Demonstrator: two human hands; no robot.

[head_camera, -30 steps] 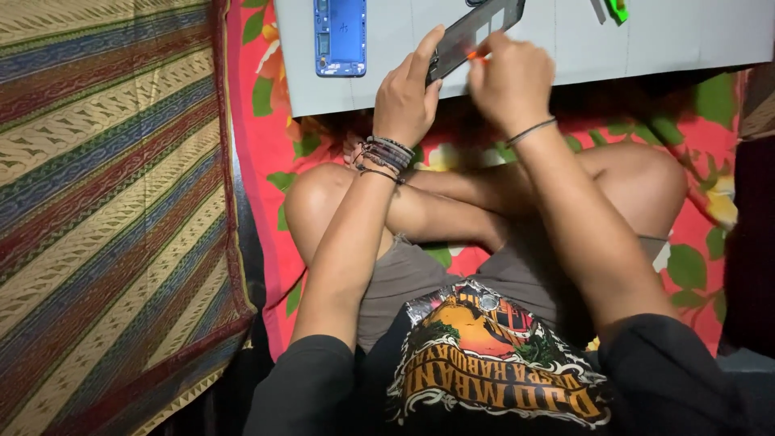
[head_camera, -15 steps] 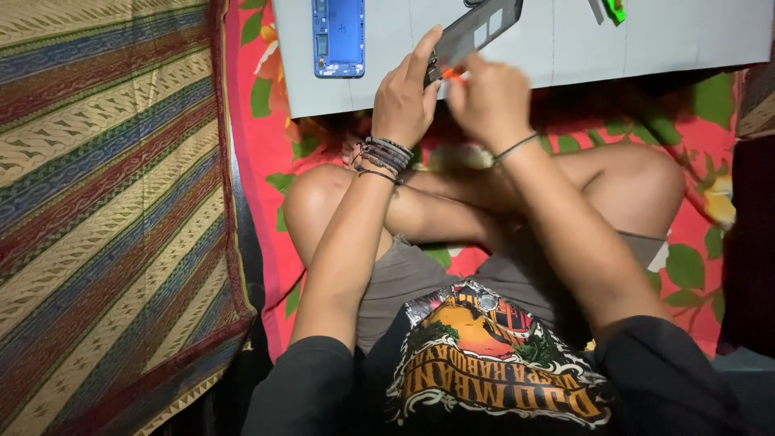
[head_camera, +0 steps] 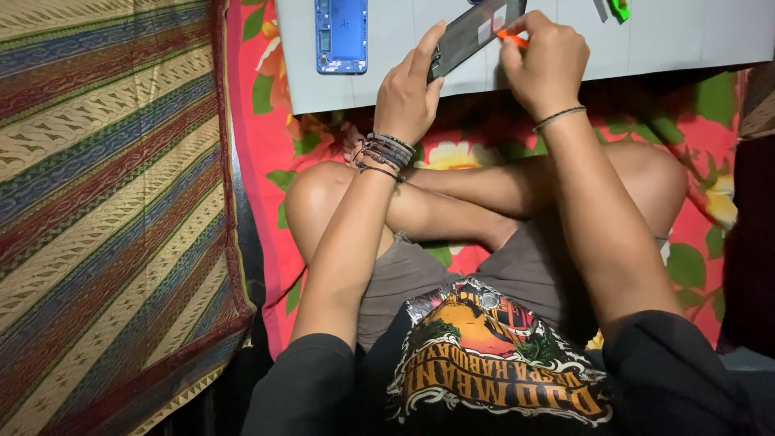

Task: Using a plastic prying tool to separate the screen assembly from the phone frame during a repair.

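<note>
The person sits cross-legged at a low grey desk (head_camera: pixel 646 40). The left hand (head_camera: pixel 408 101) holds a dark phone panel (head_camera: pixel 476 32) tilted above the desk edge, fingers wrapped along its lower side. The right hand (head_camera: pixel 545 64) has its fingers pinched on an orange tool (head_camera: pixel 510 37), whose tip meets the panel's upper edge. A blue phone frame (head_camera: pixel 341 36) lies flat on the desk, well apart to the left; a green tool (head_camera: pixel 619 10) rests at the far right.

To work this seam well, the left grip probably needs to stay firm along the panel edges, not its face. The tool should likely enter shallow and slide, with light pressure, since prying hard could crack the panel.
</note>
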